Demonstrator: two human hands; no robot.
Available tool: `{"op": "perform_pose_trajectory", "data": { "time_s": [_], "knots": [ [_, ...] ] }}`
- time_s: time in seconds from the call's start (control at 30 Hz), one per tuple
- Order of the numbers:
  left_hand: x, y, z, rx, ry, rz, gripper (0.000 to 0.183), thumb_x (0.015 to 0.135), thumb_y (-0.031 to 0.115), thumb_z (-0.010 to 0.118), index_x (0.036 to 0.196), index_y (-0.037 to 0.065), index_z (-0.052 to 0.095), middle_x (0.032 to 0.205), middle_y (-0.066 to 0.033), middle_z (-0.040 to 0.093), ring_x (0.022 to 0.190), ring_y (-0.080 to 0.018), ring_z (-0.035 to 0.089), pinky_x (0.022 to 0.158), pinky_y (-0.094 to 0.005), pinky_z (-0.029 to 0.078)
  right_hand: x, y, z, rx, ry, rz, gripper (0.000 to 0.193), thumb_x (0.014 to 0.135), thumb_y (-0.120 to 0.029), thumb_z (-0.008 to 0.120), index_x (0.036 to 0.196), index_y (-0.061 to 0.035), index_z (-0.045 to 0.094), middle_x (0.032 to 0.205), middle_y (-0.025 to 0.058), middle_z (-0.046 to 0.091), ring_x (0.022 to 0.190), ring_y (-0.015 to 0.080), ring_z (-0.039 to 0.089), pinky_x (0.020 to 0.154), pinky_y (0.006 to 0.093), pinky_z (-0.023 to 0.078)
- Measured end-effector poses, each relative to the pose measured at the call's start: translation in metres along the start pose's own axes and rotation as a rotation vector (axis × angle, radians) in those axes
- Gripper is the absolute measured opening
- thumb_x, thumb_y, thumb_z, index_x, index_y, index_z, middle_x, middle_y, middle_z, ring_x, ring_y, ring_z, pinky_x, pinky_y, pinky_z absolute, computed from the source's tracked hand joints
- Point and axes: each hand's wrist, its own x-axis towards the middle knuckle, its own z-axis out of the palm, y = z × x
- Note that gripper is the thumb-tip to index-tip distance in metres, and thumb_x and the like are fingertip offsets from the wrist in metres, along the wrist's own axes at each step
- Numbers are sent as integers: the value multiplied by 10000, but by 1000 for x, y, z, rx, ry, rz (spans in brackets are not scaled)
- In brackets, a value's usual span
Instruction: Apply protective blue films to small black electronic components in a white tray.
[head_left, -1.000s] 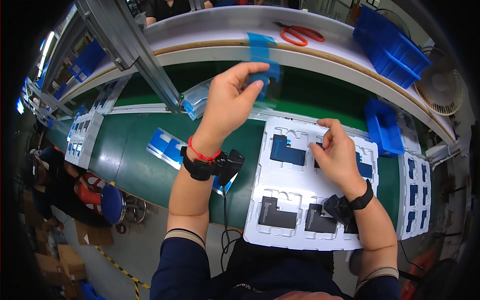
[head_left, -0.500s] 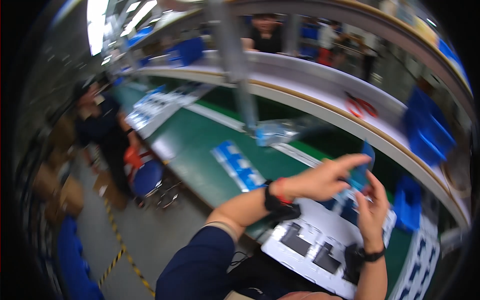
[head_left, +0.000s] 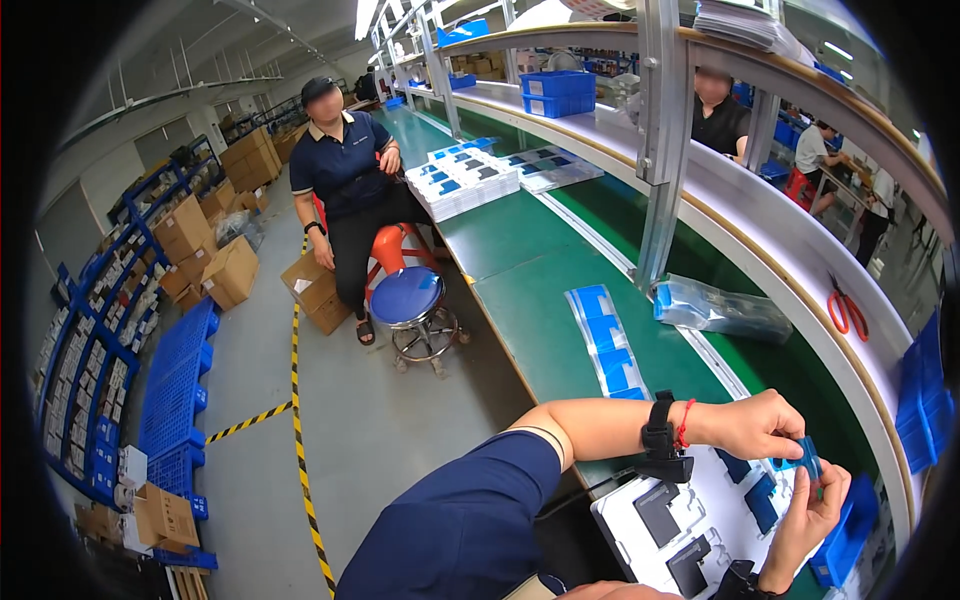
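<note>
Between my two hands is a small piece of translucent blue film (head_left: 808, 456). My left hand (head_left: 762, 424) is closed, with thumb and fingertips pinching the film's left side. My right hand (head_left: 812, 512) grips its lower right edge between thumb and fingers. Below them lies a white tray (head_left: 622, 527) holding several flat dark grey pieces (head_left: 657, 512) in cut-out recesses. My right hand is above the tray's right part and hides some of it. On the green bench, beyond my left forearm, rests a clear strip with blue film patches (head_left: 603, 335).
A metal post (head_left: 662, 150) rises from the bench beside a clear plastic bag (head_left: 722, 308). Red-handled pliers (head_left: 848, 312) lie on the shelf, and a blue bin (head_left: 850, 530) stands right of the tray. A seated co-worker (head_left: 350, 170) is beside stacked trays (head_left: 465, 190); a blue stool (head_left: 408, 296) stands nearby.
The view has swung left and sharpened, so the hands appear lower and further right. My left fingers, outstretched before, are now pinched on the film.
</note>
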Motion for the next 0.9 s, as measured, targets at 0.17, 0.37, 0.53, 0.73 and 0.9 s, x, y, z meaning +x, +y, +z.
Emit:
{"op": "perform_pose_trajectory", "data": {
  "time_s": [0.17, 0.37, 0.53, 0.73, 0.9],
  "knots": [
    [0, -4, 0, 104, 62, 75, 241, 805, 144, 682, 666, -25, 581, 500, -70, 495, 443, -112, 432, 425, -283, 331, 1, 18, -2, 12, 38, -94, 116, 862, 34, 581, 977, 21, 570, 952, 27, 416, 765, 84, 413, 674, 199, 362],
    [-2, 4, -4, 213, 29, 112, 344, 816, 205, 678, 589, -6, 529, 468, -101, 455, 403, -157, 406, 402, -306, 309, 5, 13, -15, 102, 207, 10, 106, 924, -70, 544, 983, 10, 579, 874, 12, 453, 775, 76, 439, 702, 203, 371],
    [1, -7, -10, 275, 108, 49, 399, 858, 253, 621, 574, -3, 506, 474, -141, 450, 404, -221, 409, 418, -334, 323, 13, 26, -39, 207, 461, 163, 212, 959, -134, 501, 1099, 19, 543, 913, 32, 582, 796, 83, 508, 717, 201, 393],
    [3, -7, -12, 337, 159, 11, 293, 840, 218, 625, 654, -8, 613, 540, -141, 560, 460, -241, 523, 461, -344, 396, 12, 26, -41, 318, 443, 185, 311, 950, -121, 519, 1215, 21, 437, 1044, 99, 606, 922, 130, 559, 829, 238, 430],
    [-1, 3, -9, 292, 85, 43, 266, 769, 255, 698, 773, -10, 676, 683, -150, 647, 599, -249, 626, 526, -320, 468, 0, 27, -13, 237, 241, 87, 385, 903, 2, 545, 1256, 3, 393, 1106, 95, 550, 970, 136, 537, 870, 252, 418]
  ]
}}
